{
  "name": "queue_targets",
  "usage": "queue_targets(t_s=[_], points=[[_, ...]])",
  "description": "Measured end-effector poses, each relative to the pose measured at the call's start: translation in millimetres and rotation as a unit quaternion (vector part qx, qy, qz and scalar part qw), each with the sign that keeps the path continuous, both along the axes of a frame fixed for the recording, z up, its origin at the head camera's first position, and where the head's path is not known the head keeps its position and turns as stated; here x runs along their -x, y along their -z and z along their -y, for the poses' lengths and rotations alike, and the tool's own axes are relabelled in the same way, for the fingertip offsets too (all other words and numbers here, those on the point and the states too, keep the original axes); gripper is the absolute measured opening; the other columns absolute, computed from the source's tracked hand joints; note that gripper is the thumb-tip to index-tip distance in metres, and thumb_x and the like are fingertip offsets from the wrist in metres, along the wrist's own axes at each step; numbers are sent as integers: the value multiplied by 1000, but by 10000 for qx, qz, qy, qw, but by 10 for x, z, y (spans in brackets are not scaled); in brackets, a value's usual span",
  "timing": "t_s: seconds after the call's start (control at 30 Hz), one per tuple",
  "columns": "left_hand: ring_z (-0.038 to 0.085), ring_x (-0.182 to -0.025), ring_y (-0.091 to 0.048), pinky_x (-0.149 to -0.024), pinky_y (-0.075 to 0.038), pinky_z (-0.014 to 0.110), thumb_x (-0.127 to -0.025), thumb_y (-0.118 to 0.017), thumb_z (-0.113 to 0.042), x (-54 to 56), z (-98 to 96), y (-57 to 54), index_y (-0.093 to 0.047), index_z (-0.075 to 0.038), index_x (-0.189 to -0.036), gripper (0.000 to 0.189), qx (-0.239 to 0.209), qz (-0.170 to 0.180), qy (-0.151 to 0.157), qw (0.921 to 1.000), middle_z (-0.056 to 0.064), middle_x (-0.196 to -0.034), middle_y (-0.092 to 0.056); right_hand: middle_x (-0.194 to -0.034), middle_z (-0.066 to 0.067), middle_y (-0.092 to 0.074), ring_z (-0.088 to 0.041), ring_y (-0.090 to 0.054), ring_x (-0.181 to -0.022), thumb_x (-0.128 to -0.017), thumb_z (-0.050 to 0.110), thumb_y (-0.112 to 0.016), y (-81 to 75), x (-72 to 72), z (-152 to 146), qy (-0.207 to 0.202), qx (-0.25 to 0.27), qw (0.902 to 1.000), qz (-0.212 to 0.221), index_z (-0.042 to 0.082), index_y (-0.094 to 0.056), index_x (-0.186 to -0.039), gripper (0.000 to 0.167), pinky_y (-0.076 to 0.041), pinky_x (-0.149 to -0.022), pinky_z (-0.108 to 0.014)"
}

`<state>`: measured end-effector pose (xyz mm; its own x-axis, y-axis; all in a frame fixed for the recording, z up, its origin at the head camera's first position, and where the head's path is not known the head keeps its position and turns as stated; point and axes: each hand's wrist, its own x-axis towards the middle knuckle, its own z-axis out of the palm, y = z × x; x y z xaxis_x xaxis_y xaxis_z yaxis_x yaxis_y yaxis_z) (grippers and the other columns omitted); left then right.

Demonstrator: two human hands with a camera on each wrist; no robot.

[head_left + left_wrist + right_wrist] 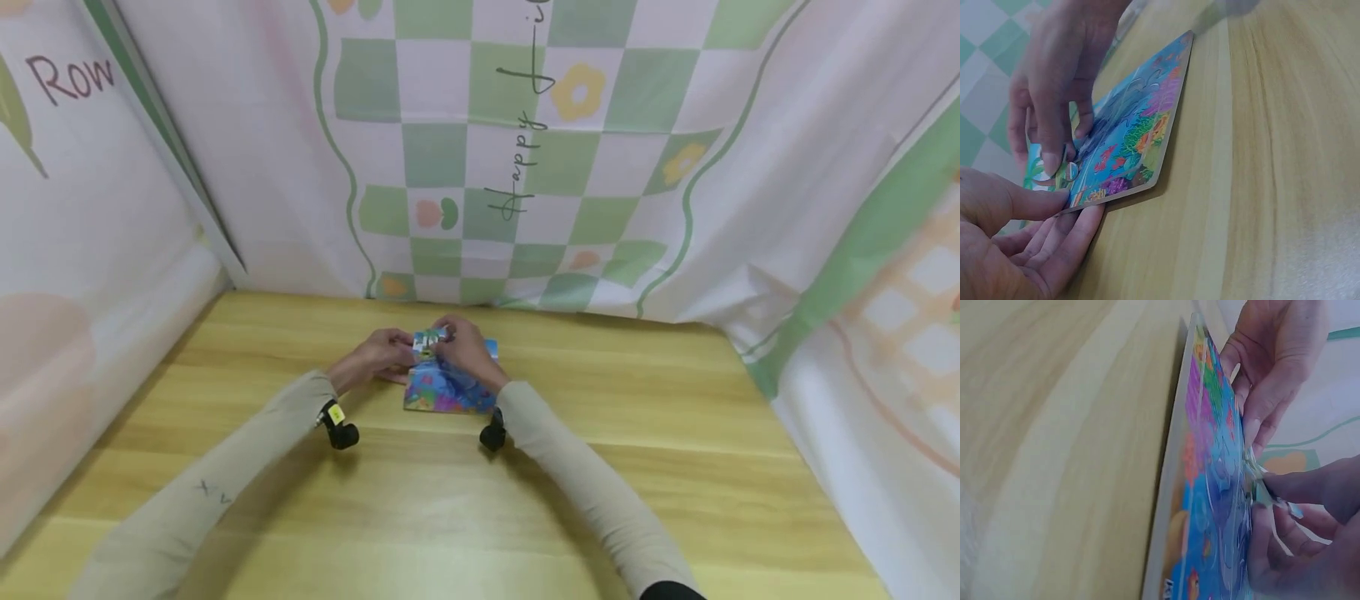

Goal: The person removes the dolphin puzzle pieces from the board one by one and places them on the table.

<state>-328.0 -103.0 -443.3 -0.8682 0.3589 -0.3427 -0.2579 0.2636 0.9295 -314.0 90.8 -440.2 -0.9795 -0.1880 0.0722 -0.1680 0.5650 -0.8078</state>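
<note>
A yellow wood-grain tabletop (420,508) supports the work before me. A hanging white cloth with green checks (435,157) closes off the far edge. Two beige fabric sleeves (585,475) extend from the near side, each with a small black wrist camera (345,435) at the cuff.

The right hand (468,350) obstructs the upper middle of a thin rectangular board printed with a bright undersea scene (450,398). The small flat pale-green printed piece (1264,494) is largely covered by fingers; its full outline cannot be made out. Whether the board rests fully flat cannot be told.

The board is positioned near the table's far edge, between both hands. The left hand (382,354) grips its left edge, thumb above, fingers beneath. The right thumb and fingers, narrowly set, pinch the piece at the board's upper left, just beside the left thumb.
</note>
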Motion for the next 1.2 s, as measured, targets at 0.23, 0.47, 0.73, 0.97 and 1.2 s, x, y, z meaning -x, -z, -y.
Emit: queue_targets(t_s=[0.23,0.47,0.73,0.97,1.2], points=[[24,-96,-71,-81,-69,33,-99,-63,4,11,-1,-8,-43,11,-146,52,-93,31,-72,9999,32,-140,-56,-111,-23,-71,-33,-72,-92,-100,3,-67,-48,22,34,48,298,9995,6,-2,-65,-126,27,-64,-69,-33],[26,-97,-69,-81,-69,33,-97,-64,4,-3,-5,24,-44,10,-147,54,-44,121,-115,9999,31,-141,-56,-104,-28,-74,-31,-76,-79,-97,-2,-68,-52,39,-20,182,1518,9866,563,-4,-61,-130,34,-68,-64,-30],[29,-105,-66,-78,-69,32,-95,-64,8,-73,10,102,-42,9,-149,58,-50,262,-242,9994,30,-142,-54,-104,-28,-75,-22,-74,-71,-92,-4,-74,-8,8,-252,244,2083,9727,988,-4,-63,-124,34,-69,-64,-32],[33,-112,-66,-80,-69,32,-97,-64,7,-116,41,99,-41,9,-150,58,-52,154,-236,9996,31,-144,-51,-110,-30,-73,-19,-72,-74,-96,-5,-70,-32,-1,-495,181,2488,9586,1374,-9,-53,-137,44,-70,-75,-35],[32,-112,-65,-81,-69,31,-96,-65,5,-82,-5,20,-43,7,-150,58,-89,132,-270,9995,29,-144,-52,-107,-22,-71,-20,-74,-79,-97,-2,-70,-121,7,-759,289,2131,9669,1372,-8,-52,-136,43,-69,-82,-34]])
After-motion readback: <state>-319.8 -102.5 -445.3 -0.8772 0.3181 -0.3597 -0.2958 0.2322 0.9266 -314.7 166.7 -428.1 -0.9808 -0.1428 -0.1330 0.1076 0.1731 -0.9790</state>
